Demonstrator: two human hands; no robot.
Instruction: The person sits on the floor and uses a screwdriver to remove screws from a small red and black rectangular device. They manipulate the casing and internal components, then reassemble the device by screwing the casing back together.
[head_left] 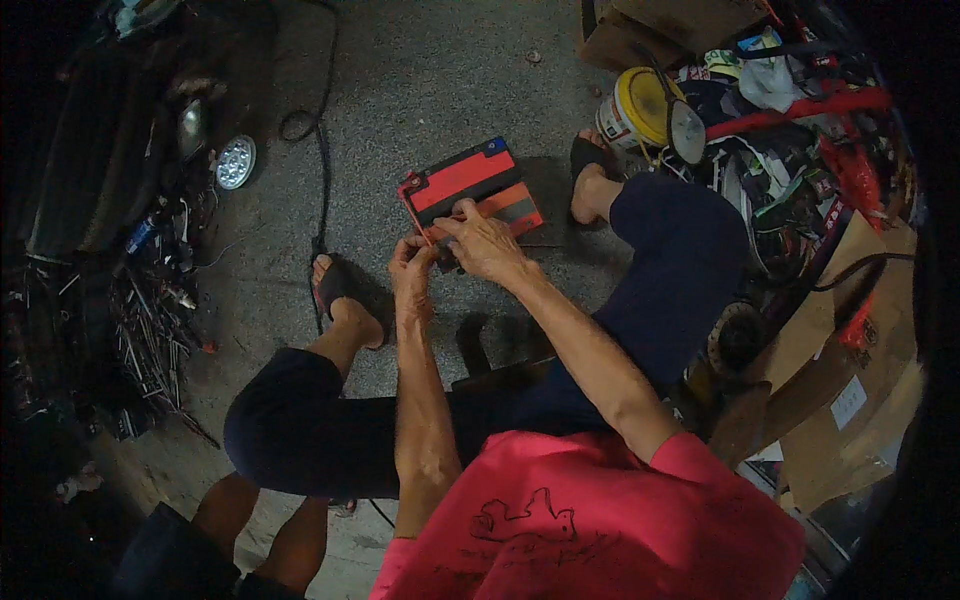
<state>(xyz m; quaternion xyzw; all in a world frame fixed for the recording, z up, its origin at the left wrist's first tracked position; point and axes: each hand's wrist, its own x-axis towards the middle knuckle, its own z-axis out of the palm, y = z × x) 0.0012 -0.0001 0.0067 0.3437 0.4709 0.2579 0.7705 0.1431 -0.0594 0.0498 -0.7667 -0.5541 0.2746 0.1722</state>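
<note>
On the floor between my feet sits a red and black box-shaped battery (462,178), with a red corner at its left end and a blue one at its far right. A thin orange-red strip, perhaps a wire, runs down its left edge toward my fingers. My left hand (410,265) is closed in a pinch at the battery's near left corner. From the right, my right hand (485,246) reaches over the near side, its bent fingers closed close to the left fingertips. Whatever the fingertips grip is too small to make out.
A black cable (325,150) lies left of the battery. Farther left are a round lamp (236,162) and a heap of metal tools (150,340). On the right stand a yellow-lidded bucket (645,105), piled scrap and flattened cardboard (850,370). Another person's legs (265,530) show at lower left.
</note>
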